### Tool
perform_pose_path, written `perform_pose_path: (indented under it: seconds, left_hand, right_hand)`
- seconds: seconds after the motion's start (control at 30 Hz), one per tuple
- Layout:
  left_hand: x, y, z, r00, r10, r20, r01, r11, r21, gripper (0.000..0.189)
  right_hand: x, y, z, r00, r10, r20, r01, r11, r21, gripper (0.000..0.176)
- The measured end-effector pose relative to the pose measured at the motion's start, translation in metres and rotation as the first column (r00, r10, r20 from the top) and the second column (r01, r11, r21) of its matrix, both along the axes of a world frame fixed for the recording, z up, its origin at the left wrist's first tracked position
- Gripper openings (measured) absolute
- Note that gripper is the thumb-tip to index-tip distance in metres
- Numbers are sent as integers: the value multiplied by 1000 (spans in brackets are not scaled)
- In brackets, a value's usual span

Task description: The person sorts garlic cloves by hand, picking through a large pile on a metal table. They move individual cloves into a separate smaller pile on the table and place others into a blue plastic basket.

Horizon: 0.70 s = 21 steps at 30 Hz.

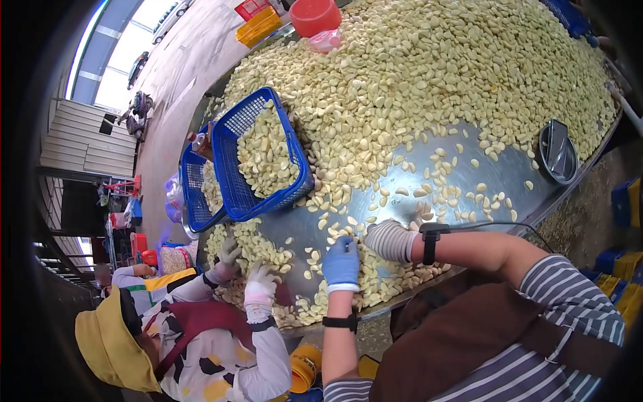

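Observation:
Pale, oval pieces that look like peeled garlic cloves (429, 80) cover much of a shiny metal table (422, 144). My left hand (341, 263), in a blue glove, rests low among the cloves near the table's front edge, its fingers bent and pressed together. Just to its right, my right hand (390, 241) wears a grey-and-white striped glove, with its fingers curled down at the cloves. What either hand holds, if anything, is hidden beneath the gloves. Loose cloves lie around both hands.
Left of centre, a blue basket (305, 184) holding cloves stands beside another blue basket (194, 177). A co-worker's gloved hands (260, 285) touch cloves at the left. A round, metal-rimmed container (558, 154) sits at the right edge; a red tub (315, 17) stands at the back.

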State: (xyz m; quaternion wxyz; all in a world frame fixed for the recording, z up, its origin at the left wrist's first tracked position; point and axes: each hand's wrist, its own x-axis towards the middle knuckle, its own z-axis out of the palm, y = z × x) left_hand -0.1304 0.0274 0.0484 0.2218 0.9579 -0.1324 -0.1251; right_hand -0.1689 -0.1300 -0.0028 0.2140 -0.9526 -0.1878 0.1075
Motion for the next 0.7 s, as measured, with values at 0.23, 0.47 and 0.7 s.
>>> perform_pose_path:
  seconds: [0.23, 0.47, 0.7]
  left_hand:
    - [3, -38, -27, 955, -278, -100, 295, 901, 317, 26]
    - [17, -42, -40, 914, -190, -358, 324, 874, 363, 36]
    - [-10, 57, -1, 332, -377, -865, -816, 346, -464, 20]
  right_hand:
    - [-6, -39, 32, 982, -135, -133, 134, 991, -16, 21]
    - [0, -46, 29, 987, -129, -101, 128, 992, -12, 22]
    - [-17, -139, 22, 644, 106, -758, 751, 102, 652, 27]
